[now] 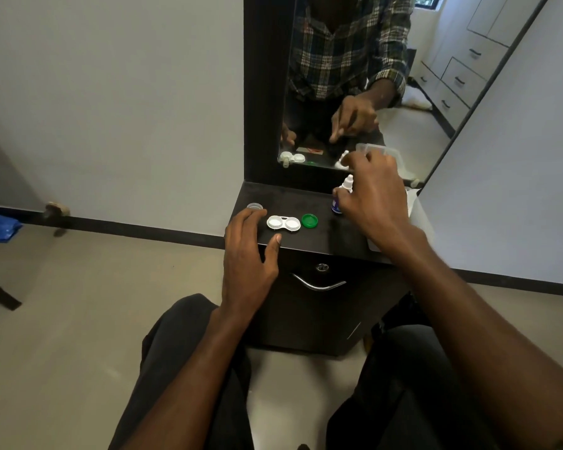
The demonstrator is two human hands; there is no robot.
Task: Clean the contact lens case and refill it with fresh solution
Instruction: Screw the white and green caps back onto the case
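The left hand [246, 254] is resting flat at the near edge of the dark laminate dresser top [325, 240], fingers spread wide and holding nothing, probably to steady the body while the other hand is working. Just beyond its thumb, the white plastic twin-well contact lens case [283, 223] is lying open, both wells facing up to accept liquid. The round green screw cap [309, 220] is sitting just beside the case on its right, and the clear round cap [254, 206] is lying behind the left fingertips, both parked clear of the wells. Farther back, the right hand [372, 199] is closing around the small white dropper bottle with a purple label [341, 198], which is standing upright near the wall mirror [403, 108]. Refilling appears to be the step in hand.
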